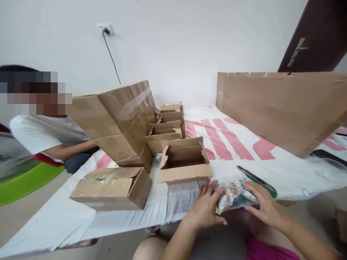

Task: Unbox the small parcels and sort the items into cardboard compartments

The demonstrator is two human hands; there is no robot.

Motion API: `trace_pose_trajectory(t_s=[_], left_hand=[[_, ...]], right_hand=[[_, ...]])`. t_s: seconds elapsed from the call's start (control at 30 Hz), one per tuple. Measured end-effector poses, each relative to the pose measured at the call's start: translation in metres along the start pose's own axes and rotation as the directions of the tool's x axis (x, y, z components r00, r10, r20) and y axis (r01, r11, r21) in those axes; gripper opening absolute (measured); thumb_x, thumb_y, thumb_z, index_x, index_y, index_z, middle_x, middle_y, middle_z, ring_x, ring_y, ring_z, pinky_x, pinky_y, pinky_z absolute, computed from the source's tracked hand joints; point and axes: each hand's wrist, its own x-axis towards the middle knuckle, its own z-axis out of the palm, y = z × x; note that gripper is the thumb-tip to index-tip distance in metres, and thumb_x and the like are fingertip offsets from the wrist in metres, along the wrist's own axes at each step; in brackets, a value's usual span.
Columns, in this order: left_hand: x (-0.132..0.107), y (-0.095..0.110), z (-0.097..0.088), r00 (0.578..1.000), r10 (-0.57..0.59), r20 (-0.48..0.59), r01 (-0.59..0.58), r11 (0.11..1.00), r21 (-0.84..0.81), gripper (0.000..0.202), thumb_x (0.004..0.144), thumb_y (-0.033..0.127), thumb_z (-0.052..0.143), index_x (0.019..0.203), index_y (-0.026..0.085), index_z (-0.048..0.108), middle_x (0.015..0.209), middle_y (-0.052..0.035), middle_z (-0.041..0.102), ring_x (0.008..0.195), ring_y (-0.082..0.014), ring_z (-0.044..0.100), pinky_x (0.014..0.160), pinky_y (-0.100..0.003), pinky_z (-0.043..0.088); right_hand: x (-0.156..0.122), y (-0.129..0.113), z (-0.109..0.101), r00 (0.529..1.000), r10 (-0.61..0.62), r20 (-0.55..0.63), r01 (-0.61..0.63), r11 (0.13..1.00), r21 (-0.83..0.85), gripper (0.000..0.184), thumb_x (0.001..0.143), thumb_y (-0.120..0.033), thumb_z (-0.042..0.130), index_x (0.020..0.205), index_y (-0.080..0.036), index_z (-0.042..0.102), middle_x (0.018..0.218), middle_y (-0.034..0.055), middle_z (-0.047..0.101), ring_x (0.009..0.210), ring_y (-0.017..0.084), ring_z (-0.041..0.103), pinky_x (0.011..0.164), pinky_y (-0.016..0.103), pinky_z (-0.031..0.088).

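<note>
At the table's front edge lies a plump plastic packet [235,195] with colourful cartoon print. My left hand [204,206] holds its left end, fingers on top and thumb low at the front. Around the right end, my right hand [264,202] has its fingers over the top and its thumb at the front. What is inside the packet is hidden. Just behind it rests a box cutter with a green handle [261,183], its tip pointing back and left. An open cardboard box [185,173] stands left of the packet, flaps up, its inside dark.
A closed carton [108,196] sits at front left, beside tall stacked cartons [127,115]. Several open boxes [166,126] form a row toward the wall. A large cardboard panel [271,108] stands at right. A person in a white shirt [48,141] sits at far left.
</note>
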Motion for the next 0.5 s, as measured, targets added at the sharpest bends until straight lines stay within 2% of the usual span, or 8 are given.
trace_pose_trajectory(t_s=[0.07,0.13,0.23,0.33,0.43,0.5], left_hand=[[0.003,-0.005,0.004,0.997,-0.057,0.055,0.055,0.998,0.036,0.083,0.067,0.034,0.076,0.141,0.032,0.038,0.153,-0.0075,0.031,0.14,-0.0353,0.025,0.113,-0.056,0.025],[0.005,-0.007,0.007,0.996,-0.076,0.038,0.075,0.996,0.043,0.069,0.076,0.025,0.066,0.14,0.031,0.041,0.15,-0.0063,0.038,0.139,-0.0309,0.032,0.114,-0.052,0.024],[0.007,-0.006,0.011,0.997,-0.077,-0.009,0.077,0.997,-0.001,0.061,0.076,0.019,0.063,0.134,0.028,0.05,0.144,-0.0064,0.047,0.135,-0.0299,0.037,0.113,-0.049,0.026],[0.007,-0.004,0.011,0.989,-0.131,-0.071,0.118,0.979,-0.169,0.05,0.075,0.014,0.06,0.124,0.025,0.059,0.131,-0.0073,0.059,0.123,-0.0276,0.05,0.107,-0.044,0.035],[0.006,0.005,0.007,0.966,-0.246,-0.084,0.18,0.866,-0.467,0.039,0.081,0.026,0.06,0.119,0.018,0.059,0.117,-0.0092,0.065,0.106,-0.0249,0.059,0.094,-0.038,0.046],[0.005,0.017,0.001,0.967,-0.245,-0.069,0.152,0.774,-0.615,0.042,0.083,0.039,0.061,0.116,0.015,0.057,0.107,-0.0094,0.066,0.094,-0.0217,0.061,0.084,-0.034,0.05]], right_hand=[[-0.016,0.015,0.005,0.999,0.041,-0.004,-0.041,0.999,0.008,0.065,0.078,-0.044,0.064,0.137,-0.023,0.045,0.135,0.0123,0.055,0.121,0.03,0.054,0.1,0.044,0.047],[-0.027,0.023,0.011,0.996,0.083,-0.02,-0.083,0.996,0.031,0.059,0.082,-0.041,0.061,0.138,-0.025,0.046,0.134,0.0105,0.056,0.121,0.028,0.055,0.1,0.043,0.047],[-0.029,0.022,0.017,0.986,0.157,-0.046,-0.152,0.982,0.109,0.055,0.084,-0.04,0.059,0.136,-0.027,0.048,0.139,0.0089,0.052,0.126,0.027,0.05,0.105,0.043,0.042],[-0.015,0.014,0.014,0.974,0.225,-0.013,-0.213,0.939,0.271,0.056,0.082,-0.044,0.061,0.133,-0.025,0.051,0.139,0.0092,0.053,0.126,0.027,0.05,0.106,0.042,0.041],[0.004,0.008,-0.002,0.955,0.282,0.091,-0.291,0.835,0.467,0.043,0.081,-0.05,0.059,0.113,-0.021,0.064,0.113,0.0081,0.069,0.104,0.025,0.064,0.091,0.035,0.051],[0.017,0.005,-0.018,0.935,0.332,0.121,-0.341,0.752,0.565,0.038,0.083,-0.053,0.055,0.094,-0.019,0.068,0.087,0.0044,0.071,0.082,0.021,0.066,0.074,0.03,0.054]])
